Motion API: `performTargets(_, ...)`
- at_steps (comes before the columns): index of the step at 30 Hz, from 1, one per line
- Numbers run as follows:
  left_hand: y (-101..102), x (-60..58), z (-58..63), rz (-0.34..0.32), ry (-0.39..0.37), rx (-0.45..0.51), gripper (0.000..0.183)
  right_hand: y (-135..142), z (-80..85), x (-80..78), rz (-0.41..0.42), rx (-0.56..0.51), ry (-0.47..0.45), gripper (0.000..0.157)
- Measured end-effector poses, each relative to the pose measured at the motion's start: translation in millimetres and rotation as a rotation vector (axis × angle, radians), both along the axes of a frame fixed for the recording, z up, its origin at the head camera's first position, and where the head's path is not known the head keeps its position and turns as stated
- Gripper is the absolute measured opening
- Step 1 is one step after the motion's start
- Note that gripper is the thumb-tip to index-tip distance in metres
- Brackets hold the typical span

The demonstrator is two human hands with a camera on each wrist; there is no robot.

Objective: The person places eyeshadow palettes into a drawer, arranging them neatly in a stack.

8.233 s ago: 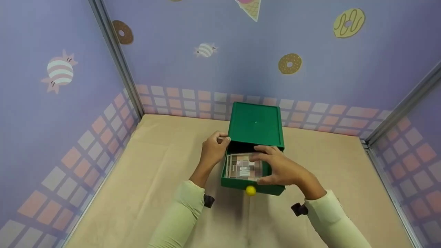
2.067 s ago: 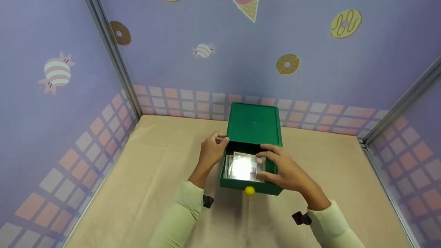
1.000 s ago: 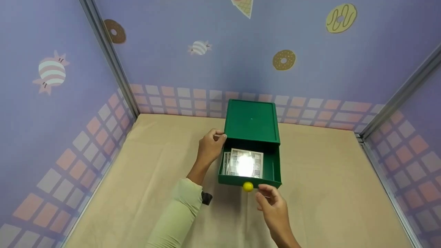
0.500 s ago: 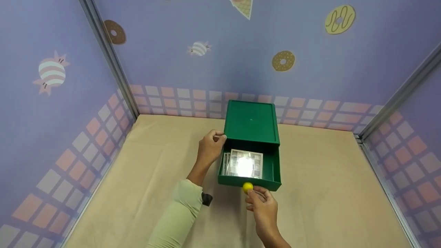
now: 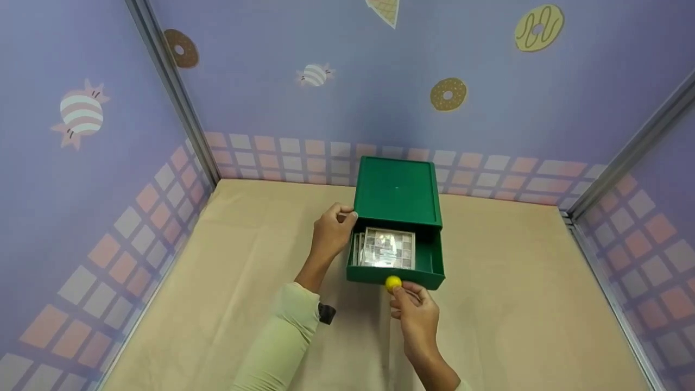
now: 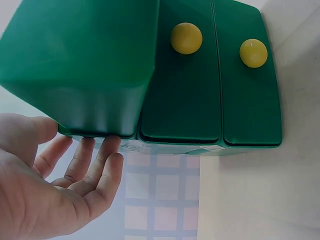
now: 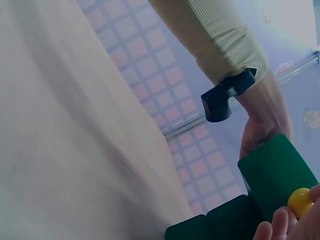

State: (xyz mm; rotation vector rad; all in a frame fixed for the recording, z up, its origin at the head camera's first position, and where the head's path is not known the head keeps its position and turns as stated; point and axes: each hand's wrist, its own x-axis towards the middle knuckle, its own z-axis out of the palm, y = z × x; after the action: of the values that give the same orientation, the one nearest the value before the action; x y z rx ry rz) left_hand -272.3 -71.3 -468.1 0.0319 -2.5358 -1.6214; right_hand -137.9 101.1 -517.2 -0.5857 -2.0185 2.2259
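Observation:
A green drawer cabinet (image 5: 396, 190) stands at the back of the table, its top drawer (image 5: 364, 273) pulled out. In that drawer lie several flat square cases (image 5: 388, 251) with shiny clear tops and a grid of coloured squares, stacked toward the left. My right hand (image 5: 419, 320) pinches the yellow knob (image 5: 393, 283) on the drawer's front between thumb and fingers. At the cabinet's left side, my left hand (image 5: 330, 233) touches the edge with its thumb and fingertips. The left wrist view shows those fingers (image 6: 107, 175) loosely extended along the side.
Below the top drawer, two more drawers sit closed, each with a yellow knob (image 6: 186, 38). Beige cloth (image 5: 260, 304) covers the table. Purple walls (image 5: 304, 32) with sweets pictures and metal posts (image 5: 168, 81) enclose the back and sides.
My right hand has left the cases, come forward and taken the yellow knob. Since half a second ago the drawer has slid slightly inward. The left hand stays at the cabinet's side.

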Motion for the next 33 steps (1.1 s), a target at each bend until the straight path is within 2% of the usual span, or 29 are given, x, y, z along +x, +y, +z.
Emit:
performTargets(7,0,-0.6,0.6,0.003,-0.005,-0.005,0.027,1,1.3,-25.0,-0.008,-0.019,0.045,0.035)
performTargets(18,2,0.5,0.0,-0.014,-0.003,-0.009,0.027,6,7.1,-69.5,0.009,-0.064,0.006,0.032)
performTargets(27,4,4.1,1.6,-0.018,0.015,0.010,0.026,10,14.1,-87.0,0.015,-0.047,-0.017,0.031)
performTargets(33,4,5.8,3.8,-0.022,-0.001,0.024,0.026,13,19.0,-90.3,0.023,-0.056,-0.042,0.030)
